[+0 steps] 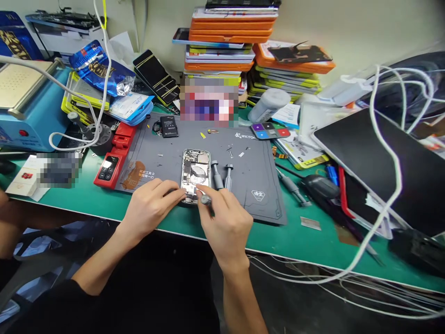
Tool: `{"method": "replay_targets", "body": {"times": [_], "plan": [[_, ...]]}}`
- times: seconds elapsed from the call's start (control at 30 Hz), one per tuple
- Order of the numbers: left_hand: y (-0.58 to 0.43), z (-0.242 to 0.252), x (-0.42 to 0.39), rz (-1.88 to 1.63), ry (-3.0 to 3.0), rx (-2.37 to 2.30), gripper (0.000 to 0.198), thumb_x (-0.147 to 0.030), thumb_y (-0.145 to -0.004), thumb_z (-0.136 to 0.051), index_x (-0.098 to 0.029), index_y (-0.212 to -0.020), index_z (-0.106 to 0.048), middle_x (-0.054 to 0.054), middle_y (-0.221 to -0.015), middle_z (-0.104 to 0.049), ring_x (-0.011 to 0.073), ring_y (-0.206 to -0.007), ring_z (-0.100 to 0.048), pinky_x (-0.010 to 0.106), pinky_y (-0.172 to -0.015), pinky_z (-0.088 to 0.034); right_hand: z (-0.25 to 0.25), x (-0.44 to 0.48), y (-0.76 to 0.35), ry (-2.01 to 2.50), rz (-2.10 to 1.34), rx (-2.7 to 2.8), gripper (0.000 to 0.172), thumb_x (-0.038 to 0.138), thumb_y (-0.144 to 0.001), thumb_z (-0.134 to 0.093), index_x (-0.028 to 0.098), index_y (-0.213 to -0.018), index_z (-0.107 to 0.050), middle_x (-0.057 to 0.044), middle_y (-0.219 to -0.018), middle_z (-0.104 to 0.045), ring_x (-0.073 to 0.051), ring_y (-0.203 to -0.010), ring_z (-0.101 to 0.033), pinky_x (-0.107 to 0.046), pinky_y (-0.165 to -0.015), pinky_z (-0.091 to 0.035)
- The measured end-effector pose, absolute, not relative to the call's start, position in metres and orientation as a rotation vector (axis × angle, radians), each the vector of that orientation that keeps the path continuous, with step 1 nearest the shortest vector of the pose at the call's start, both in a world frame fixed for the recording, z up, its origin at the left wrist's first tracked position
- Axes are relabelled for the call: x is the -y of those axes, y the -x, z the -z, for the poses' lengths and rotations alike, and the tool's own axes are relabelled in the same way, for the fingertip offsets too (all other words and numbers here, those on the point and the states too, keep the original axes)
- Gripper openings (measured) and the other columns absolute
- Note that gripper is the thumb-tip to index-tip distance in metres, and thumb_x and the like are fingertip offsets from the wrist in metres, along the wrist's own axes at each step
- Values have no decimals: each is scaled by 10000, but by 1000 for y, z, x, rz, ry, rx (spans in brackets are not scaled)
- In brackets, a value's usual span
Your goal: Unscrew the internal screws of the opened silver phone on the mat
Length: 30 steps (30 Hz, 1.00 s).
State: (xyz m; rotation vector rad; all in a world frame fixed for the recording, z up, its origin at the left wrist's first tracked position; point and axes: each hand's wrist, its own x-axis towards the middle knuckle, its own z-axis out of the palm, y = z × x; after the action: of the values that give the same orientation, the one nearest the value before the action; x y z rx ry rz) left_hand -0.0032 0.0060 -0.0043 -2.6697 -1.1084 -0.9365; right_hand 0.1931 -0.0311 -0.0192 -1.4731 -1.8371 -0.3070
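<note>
My right grip (227, 223) pinches a screwdriver (206, 199); my left grip (150, 204), closure unclear, touches the fragile-looking smartphone (196, 167) by its safer-seeming rim (182, 174).

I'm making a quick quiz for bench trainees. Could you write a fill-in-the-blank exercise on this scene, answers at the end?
1. The gray-capped tool at the opened phone is held in the ____ hand.
2. The number of gray screwdrivers lying on the mat beside the phone is ____.
3. The tabletop under the mat is coloured ____.
Missing words: right; two; green.
</note>
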Motion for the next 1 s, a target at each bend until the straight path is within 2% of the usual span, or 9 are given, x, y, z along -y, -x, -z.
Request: {"method": "replay_targets", "body": {"times": [0.1, 0.57, 1.0], "plan": [[3, 6, -6, 927, 2673, 1132, 156, -246, -1121, -622, -192, -1101, -766, 33, -1039, -813, 162, -805, -660, 321, -765, -552, 17, 28, -190, 1493, 379, 1961, 184, 143, -1037, -625, 187, -1062, -802, 9, -707, -612, -138, -634, -522, -300, -603, -359], [1, 7, -7, 978, 2711, 1151, 133, -220, -1108, -636, -176, -1079, -759, 32, -1019, -801, 172, -807, -647, 335, -756, -560, 18, 25, -186, 1539, 490, 2069, 231, 107, -1070, -568, 196, -1119, -776, 13, -707, -591, -155, -665, -498, -313, -621, -350], [2, 9, -8, 952, 2713, 1139, 160, -225, -1114, -621, -160, -1078, -762, 36, -1016, -797, 178, -805, -635, 330, -762, -559, 15, 25, -183, 1503, 589, 2204, 245, 75, -1062, -559, 131, -1201, -753, 0, -722, -633, -167, -679, -507, -334, -644, -360]]}}
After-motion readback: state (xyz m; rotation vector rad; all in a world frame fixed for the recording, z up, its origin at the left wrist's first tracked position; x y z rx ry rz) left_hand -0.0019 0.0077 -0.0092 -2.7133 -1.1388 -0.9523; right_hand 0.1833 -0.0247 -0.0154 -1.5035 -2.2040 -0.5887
